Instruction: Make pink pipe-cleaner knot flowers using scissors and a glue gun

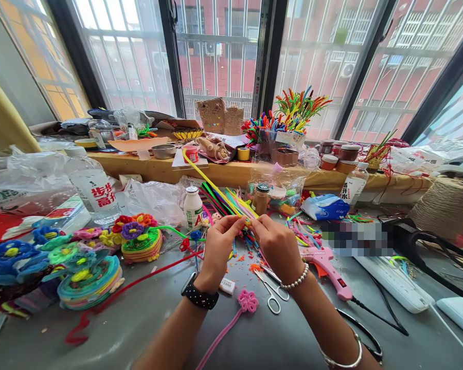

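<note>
Near the middle of the view my left hand (224,241) and my right hand (274,241) meet, fingers closed on a yellow pipe cleaner (206,176). Its long end slants up and left over the shelf edge. What the fingertips pinch is small and partly hidden. Behind the hands lies a pile of colored pipe cleaners (219,198). Below them a pink pipe-cleaner flower (248,301) with a long stem rests on the table. Scissors (272,293) lie beneath my right hand, and a pink glue gun (330,270) is to the right of it.
Finished pipe-cleaner flowers (81,272) crowd the left side. A small white bottle (193,208) and a brown jar (261,199) stand behind the hands. A power strip (397,282), black cable and twine spool (447,208) are at right. The wooden shelf (139,167) runs across the back.
</note>
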`<state>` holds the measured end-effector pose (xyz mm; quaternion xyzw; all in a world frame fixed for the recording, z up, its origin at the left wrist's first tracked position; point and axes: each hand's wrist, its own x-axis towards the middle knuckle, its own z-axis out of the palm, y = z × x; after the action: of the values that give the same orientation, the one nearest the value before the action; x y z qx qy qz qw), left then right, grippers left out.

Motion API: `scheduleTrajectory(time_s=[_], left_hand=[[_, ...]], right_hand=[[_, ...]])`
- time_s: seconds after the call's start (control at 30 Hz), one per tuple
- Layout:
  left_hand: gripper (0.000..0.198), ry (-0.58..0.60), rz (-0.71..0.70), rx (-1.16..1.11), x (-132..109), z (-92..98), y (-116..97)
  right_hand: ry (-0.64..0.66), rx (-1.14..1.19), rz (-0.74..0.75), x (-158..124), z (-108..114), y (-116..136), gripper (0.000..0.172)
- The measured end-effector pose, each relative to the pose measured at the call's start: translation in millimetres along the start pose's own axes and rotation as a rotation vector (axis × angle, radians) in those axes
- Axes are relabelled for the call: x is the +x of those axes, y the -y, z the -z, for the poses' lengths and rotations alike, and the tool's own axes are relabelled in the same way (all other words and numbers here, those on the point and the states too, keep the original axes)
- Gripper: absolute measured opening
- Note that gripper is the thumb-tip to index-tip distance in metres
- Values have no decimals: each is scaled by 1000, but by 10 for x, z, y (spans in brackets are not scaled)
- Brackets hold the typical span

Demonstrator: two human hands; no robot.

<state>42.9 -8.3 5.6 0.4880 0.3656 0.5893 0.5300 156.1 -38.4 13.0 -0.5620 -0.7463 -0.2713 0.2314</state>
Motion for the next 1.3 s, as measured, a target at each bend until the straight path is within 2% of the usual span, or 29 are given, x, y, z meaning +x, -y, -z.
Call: scheduleTrajectory(time_s=[0.2, 0.5, 0.6, 0.67, 0.77, 0.87, 1.1, 1.3], left_hand=[[14, 2, 2, 31, 8, -3, -5], [14, 71, -51, 79, -20, -14, -31], [12, 75, -75, 44, -12, -5, -34], [12, 76, -84, -11, -6, -1, -28], [11, 74, -81, -42, -8, 0, -27], [12, 91, -72, -18, -19, -3, -42], [14, 127, -33, 66, -42, -8, -98], [13, 92, -28, 94, -47, -11, -102]], right_hand=[[19, 72, -35, 5, -19, 6, 25], [33, 241, -106, 26, 25, -46, 23], [12, 441, -153, 36, 65, -76, 21], [13, 662, -203, 43, 77, -102, 20], [81, 1035, -324, 54, 67, -153, 21], [166, 1280, -467, 66, 52, -203, 23], [321, 1605, -601, 65, 5, -242, 21], [355, 1651, -647, 43, -80, -253, 22]])
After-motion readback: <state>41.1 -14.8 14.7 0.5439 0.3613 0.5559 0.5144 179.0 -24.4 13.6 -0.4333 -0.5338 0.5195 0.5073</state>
